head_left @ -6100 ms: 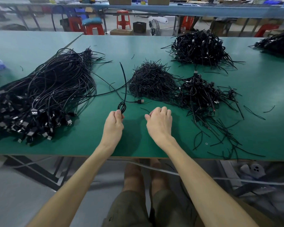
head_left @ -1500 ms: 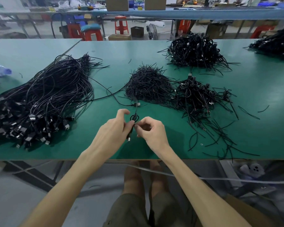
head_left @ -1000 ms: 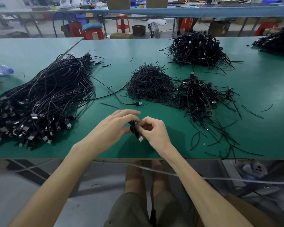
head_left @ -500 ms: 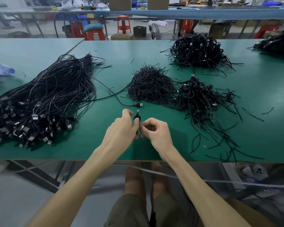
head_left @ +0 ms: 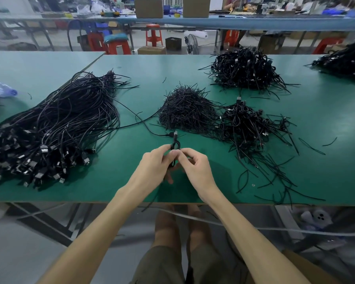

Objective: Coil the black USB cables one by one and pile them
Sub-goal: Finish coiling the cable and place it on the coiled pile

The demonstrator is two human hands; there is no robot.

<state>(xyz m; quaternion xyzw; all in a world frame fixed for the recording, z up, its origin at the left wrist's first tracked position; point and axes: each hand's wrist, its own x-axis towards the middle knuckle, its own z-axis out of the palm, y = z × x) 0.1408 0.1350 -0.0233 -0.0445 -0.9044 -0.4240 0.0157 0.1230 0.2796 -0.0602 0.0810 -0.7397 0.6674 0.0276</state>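
- Cardboard boxes (head_left: pixel 148 7) on the far bench (head_left: pixel 254 22): contents hidden.
- Left hand (head_left: pixel 152 167) and right hand (head_left: pixel 195 169) both pinch one coiled cable (head_left: pixel 175 144); its lower end hides behind the hands.

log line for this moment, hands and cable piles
left hand: pinches coiled cable | right hand: pinches same cable | cable: not yet piled | uncoiled heap: left | coiled pile: right

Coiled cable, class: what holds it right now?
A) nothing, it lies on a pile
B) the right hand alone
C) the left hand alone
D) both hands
D: the left hand and the right hand both pinch the coiled cable between their fingertips.
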